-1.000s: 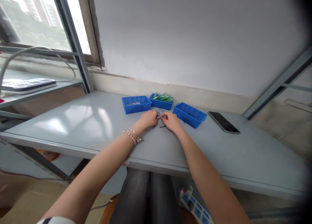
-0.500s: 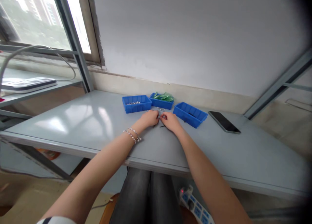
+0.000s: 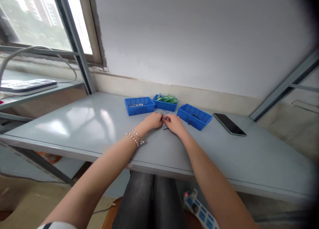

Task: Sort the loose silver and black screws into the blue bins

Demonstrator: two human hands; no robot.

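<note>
My left hand (image 3: 155, 119) and my right hand (image 3: 172, 122) meet fingertip to fingertip above the table, both closed in a pinch. Something small sits between them, too tiny and covered by the fingers to name. Just below the fingertips lies a thin black stick-like piece (image 3: 165, 129). A few slim shiny metal pieces (image 3: 164, 111) rest on the table beyond the hands. Behind my left hand stands a blue bin (image 3: 141, 110) with small metal parts. Another blue bin (image 3: 166, 106) holds green plastic packets (image 3: 167, 99). Right of my right hand is a third blue bin (image 3: 195, 121) with dark items inside.
A smartphone (image 3: 229, 124) lies at the right of the grey table (image 3: 82, 122). Metal frame posts rise at both sides. A white device (image 3: 30, 86) sits on the left shelf, and a power strip (image 3: 201, 211) is below the table edge.
Almost nothing differs. The fingers have shifted very slightly at the pinch, while both arms, the bins and the phone keep their places.
</note>
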